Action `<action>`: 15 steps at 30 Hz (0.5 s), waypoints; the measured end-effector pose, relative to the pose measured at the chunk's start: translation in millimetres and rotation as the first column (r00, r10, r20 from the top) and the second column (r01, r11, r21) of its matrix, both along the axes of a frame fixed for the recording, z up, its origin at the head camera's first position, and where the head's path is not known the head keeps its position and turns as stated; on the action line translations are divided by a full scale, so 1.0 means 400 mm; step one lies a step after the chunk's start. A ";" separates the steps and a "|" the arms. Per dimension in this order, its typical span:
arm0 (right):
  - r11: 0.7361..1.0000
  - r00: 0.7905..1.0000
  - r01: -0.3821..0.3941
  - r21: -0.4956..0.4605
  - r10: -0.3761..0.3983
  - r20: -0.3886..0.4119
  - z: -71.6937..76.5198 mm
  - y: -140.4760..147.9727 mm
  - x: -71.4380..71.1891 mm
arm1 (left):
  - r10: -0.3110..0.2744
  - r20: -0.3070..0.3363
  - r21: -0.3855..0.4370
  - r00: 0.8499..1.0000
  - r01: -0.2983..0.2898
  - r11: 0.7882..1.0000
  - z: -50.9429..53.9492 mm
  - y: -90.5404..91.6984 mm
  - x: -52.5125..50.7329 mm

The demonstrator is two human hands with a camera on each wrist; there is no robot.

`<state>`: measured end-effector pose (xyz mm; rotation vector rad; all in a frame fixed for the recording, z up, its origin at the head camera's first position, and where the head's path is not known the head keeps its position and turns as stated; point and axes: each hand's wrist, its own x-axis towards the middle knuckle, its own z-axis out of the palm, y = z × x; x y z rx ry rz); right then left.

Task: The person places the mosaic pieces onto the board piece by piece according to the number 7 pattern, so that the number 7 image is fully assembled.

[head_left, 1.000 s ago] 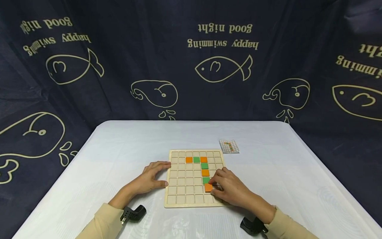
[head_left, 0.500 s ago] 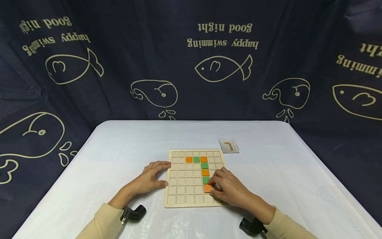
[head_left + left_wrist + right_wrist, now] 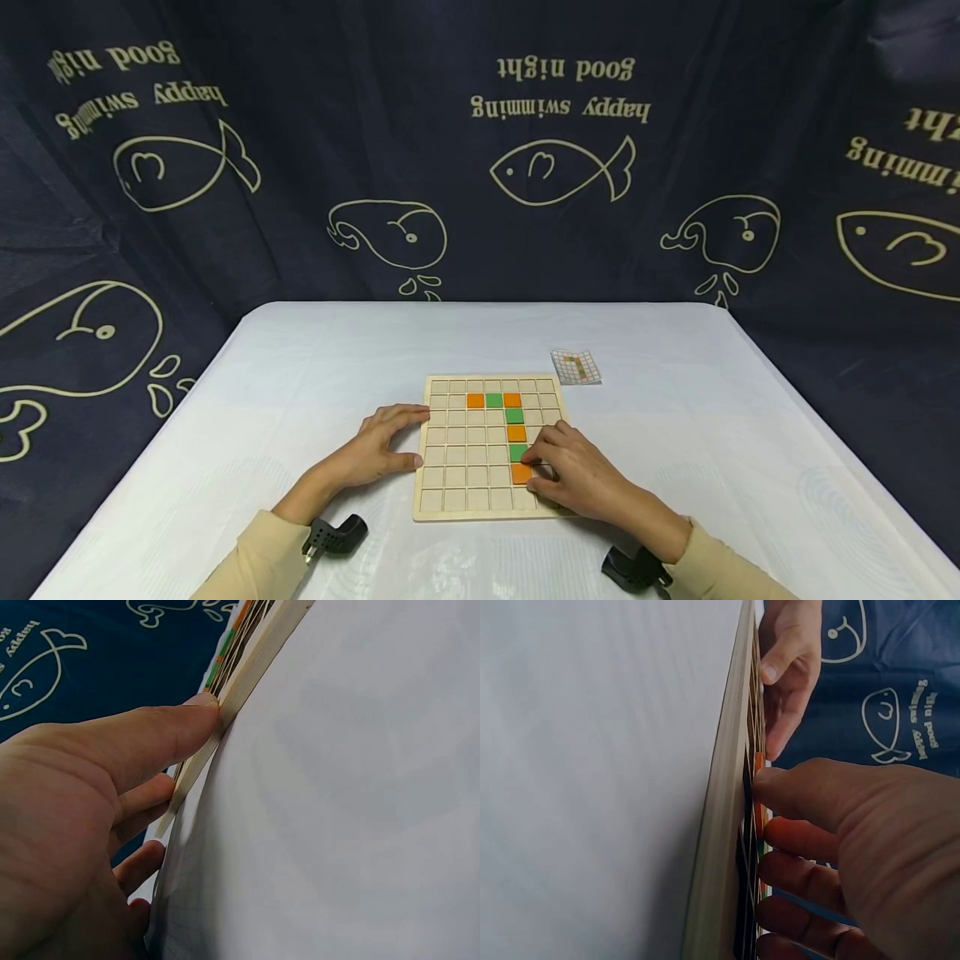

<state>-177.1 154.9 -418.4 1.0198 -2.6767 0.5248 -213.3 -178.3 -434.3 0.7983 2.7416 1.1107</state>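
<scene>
A wooden grid board (image 3: 453, 454) lies flat on the white-covered table. Orange and green square tiles form a short row and a column running toward the person. At the column's near end is an orange tile (image 3: 521, 474), lying in or on its cell. My right hand (image 3: 581, 471) pinches that tile at its right side between thumb and forefinger; the right wrist view shows the thumb (image 3: 799, 791) against the orange tile (image 3: 760, 763). Against the board's left edge rests my left hand (image 3: 367, 450), its thumb (image 3: 161, 739) and fingertips touching the rim, fingers fairly straight.
Beyond the board's far right corner lies a small printed card (image 3: 576, 367) with a coloured grid pattern. The white table (image 3: 337, 350) ends at a dark curtain (image 3: 300, 117) with fish drawings.
The right hand has shifted slightly left with the orange tile, which now sits straighter in line with the column. The left hand and board have stayed still.
</scene>
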 end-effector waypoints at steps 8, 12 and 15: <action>1.000 1.000 0.026 0.011 -0.026 0.012 0.001 0.002 -0.002 | 0.006 0.008 0.004 1.000 -0.006 1.000 -0.001 0.001 -0.001; 0.999 0.999 0.037 0.006 -0.037 0.001 0.004 0.007 -0.004 | 0.006 0.006 0.000 1.000 -0.006 1.000 -0.001 0.002 0.000; 0.999 0.999 0.044 0.003 -0.044 -0.014 0.006 0.013 -0.010 | 0.008 0.004 -0.006 1.000 -0.008 1.000 0.000 0.002 0.000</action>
